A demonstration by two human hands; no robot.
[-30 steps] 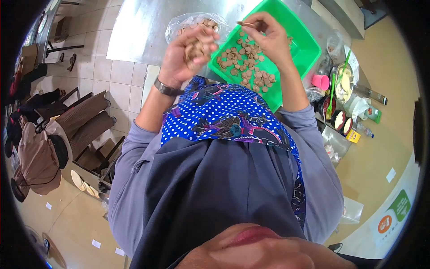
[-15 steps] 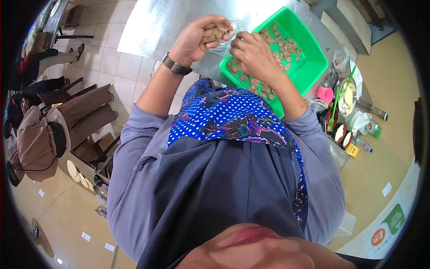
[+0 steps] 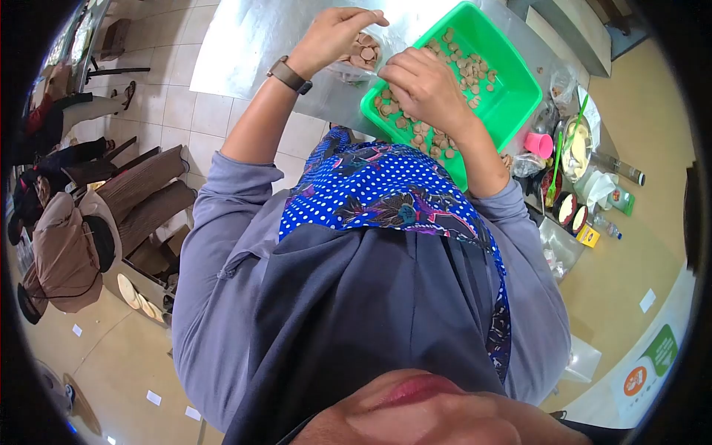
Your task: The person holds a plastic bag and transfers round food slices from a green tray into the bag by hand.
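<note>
1. The left hand (image 3: 334,38), with a watch (image 3: 289,75) on its wrist, reaches over the clear bag (image 3: 360,61) of brown discs (image 3: 367,53). Its fingers are loosely stretched, the palm turned away; whether anything is held in it, I cannot tell.
2. The discs in the bag lie just below and beside the left fingers, between the two hands.
3. The right hand (image 3: 424,83) is half closed, its fingers bent together over the left edge of the green tub (image 3: 519,96), close to the bag. Whether the fingertips pinch a disc cannot be made out.
4. Loose discs (image 3: 472,72) are scattered across the bottom of the tub, around and beyond the right hand; that hand and forearm cover part of them.
5. The left hand hides part of the bag, and glare washes out the far part of the metal table (image 3: 245,59). The dark round border of the view cuts off the edges of the room.
6. Bag and tub rest on the shiny metal table. To the right stand a pink cup (image 3: 538,144), a bowl (image 3: 576,152) with a green-handled utensil, a yellow box (image 3: 588,236) and plastic wrappings.
7. To the left are a tiled floor (image 3: 178,104), brown chairs (image 3: 148,182) and partly visible people.
</note>
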